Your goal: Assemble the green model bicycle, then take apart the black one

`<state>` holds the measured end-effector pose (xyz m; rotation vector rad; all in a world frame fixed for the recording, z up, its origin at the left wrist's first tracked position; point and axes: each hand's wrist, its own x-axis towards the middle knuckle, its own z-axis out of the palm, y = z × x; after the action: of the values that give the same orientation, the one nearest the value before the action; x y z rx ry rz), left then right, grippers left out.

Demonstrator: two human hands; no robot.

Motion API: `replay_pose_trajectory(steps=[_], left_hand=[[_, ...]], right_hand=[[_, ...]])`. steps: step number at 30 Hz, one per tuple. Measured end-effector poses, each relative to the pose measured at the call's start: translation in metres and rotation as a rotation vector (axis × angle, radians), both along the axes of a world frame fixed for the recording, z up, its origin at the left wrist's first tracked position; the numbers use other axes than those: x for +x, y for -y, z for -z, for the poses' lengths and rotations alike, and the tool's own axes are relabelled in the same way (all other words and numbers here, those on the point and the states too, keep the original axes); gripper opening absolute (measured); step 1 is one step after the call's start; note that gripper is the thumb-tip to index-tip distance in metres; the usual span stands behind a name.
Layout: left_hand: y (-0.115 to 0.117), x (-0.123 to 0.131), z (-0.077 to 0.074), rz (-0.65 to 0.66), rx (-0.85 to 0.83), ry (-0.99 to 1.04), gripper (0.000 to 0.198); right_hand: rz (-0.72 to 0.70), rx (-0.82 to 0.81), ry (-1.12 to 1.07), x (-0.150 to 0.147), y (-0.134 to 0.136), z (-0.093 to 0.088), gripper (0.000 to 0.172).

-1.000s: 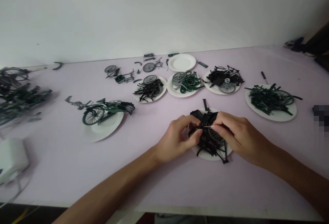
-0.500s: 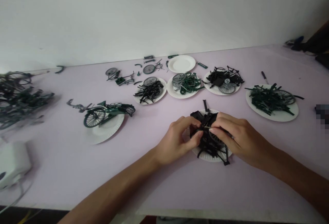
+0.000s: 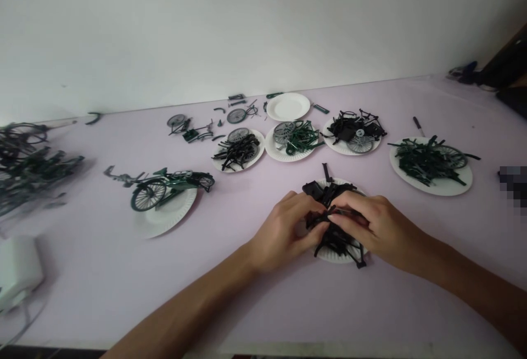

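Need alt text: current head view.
Left hand grips a dark part, right hand pinches a mostly hidden slim item, above a white plate of black parts on a lilac table. A green model bicycle rests partly on another plate at left; more plates of parts lie behind.

Our Count: Seven Round White Paper Plates (image 3: pixel 288 106)

We count five with a heap of thin dark plastic parts (image 3: pixel 430 162) and one with a dark green toy bicycle (image 3: pixel 177 180). We see one bare left hand (image 3: pixel 285 230) and one right hand (image 3: pixel 373 219). We also find one thin dark-handled tool (image 3: pixel 417 123), lying loose, and one white box-shaped device (image 3: pixel 18 271). The blurred dark pieces (image 3: pixel 41 166) at the left we cannot count.
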<state>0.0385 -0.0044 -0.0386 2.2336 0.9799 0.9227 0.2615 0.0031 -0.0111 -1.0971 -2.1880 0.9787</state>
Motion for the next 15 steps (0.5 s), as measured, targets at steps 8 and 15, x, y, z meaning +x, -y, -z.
replay_pose_trajectory(steps=[8, 15], left_hand=[[-0.002, -0.003, -0.008, -0.027, 0.014, 0.001, 0.005], [-0.012, -0.011, -0.009, 0.031, 0.216, -0.168, 0.012]], right_hand=[[-0.005, 0.012, 0.061, 0.005, -0.006, 0.006, 0.009], [0.050, 0.252, 0.148, 0.015, -0.013, -0.002, 0.016]])
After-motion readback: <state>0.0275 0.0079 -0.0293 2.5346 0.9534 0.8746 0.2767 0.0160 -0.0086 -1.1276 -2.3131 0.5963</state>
